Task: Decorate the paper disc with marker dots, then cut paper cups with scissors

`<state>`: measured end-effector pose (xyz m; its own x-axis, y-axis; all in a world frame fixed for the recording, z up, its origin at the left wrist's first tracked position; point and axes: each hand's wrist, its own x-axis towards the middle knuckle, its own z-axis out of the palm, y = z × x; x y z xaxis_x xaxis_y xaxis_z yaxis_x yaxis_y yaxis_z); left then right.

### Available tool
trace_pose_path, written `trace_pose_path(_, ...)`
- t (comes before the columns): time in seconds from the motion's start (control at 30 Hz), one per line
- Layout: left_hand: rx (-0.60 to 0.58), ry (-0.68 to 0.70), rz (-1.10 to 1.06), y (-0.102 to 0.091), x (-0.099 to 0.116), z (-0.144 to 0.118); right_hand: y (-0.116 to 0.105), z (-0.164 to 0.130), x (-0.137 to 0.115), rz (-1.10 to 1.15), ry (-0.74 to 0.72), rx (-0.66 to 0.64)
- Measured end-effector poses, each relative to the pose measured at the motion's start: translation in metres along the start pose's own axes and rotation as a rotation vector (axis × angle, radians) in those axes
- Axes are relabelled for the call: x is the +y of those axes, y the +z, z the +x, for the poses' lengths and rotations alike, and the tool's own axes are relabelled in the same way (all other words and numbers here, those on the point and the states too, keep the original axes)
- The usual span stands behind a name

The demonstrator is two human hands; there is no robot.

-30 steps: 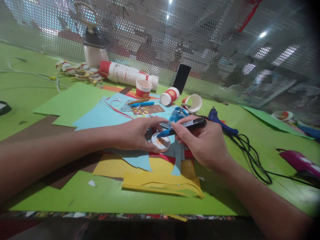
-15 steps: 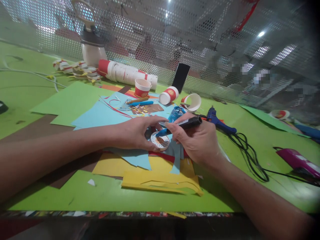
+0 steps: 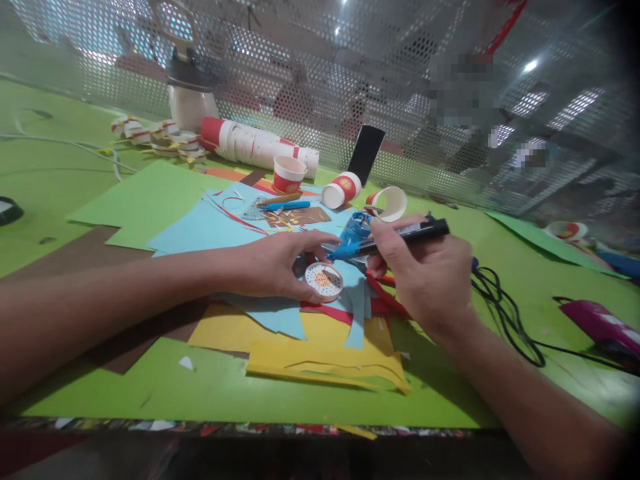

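Observation:
Between the thumb and fingers of my left hand (image 3: pixel 273 263) is a small paper cup (image 3: pixel 324 280), its round white end facing up. Blue dots ring an orange pattern on that end. My right hand (image 3: pixel 425 273) is closed around a thick black pen (image 3: pixel 407 235) with a blue-smeared tip. The tip is above and right of the cup, apart from it. Just behind the tip is a crumpled-looking blue container (image 3: pixel 356 227). Red-handled scissors (image 3: pixel 387 291) lie partly under my right hand. Blue paper (image 3: pixel 187 223) and yellow paper (image 3: pixel 320 360) lie beneath.
Several red-and-white paper cups stand or lie behind, among them an upright one (image 3: pixel 289 175) and a long stack (image 3: pixel 260 145). A phone (image 3: pixel 367 153) leans on the mesh screen (image 3: pixel 320 80). A black cord (image 3: pixel 505 320) and a magenta tool (image 3: pixel 600 327) are at right.
My right hand has moved the pen to the right and up, off the cup's end. The orange pattern and the red scissor handles show more now. My left hand stays around the cup.

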<state>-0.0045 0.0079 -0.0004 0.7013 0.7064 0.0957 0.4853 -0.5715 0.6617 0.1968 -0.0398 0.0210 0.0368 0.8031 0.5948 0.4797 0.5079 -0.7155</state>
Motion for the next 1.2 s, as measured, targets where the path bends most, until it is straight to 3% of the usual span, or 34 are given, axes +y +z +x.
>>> trace_pose_path(0.37, 0.008, 0.006, 0.031, 0.0007, -0.0002, -0.0002, 0.0018, -0.0002, 0.0013, -0.045, 0.045, -0.158)
trace_pose_path(0.9, 0.004, 0.027, -0.007, 0.0003, 0.0014, -0.0009, 0.0032, -0.0016, 0.0020, -0.112, 0.010, -0.199)
trace_pose_path(1.2, 0.014, 0.023, -0.007, 0.0021, 0.0011, 0.0006, 0.0086, -0.0049, 0.0016, -0.032, -0.065, -0.195)
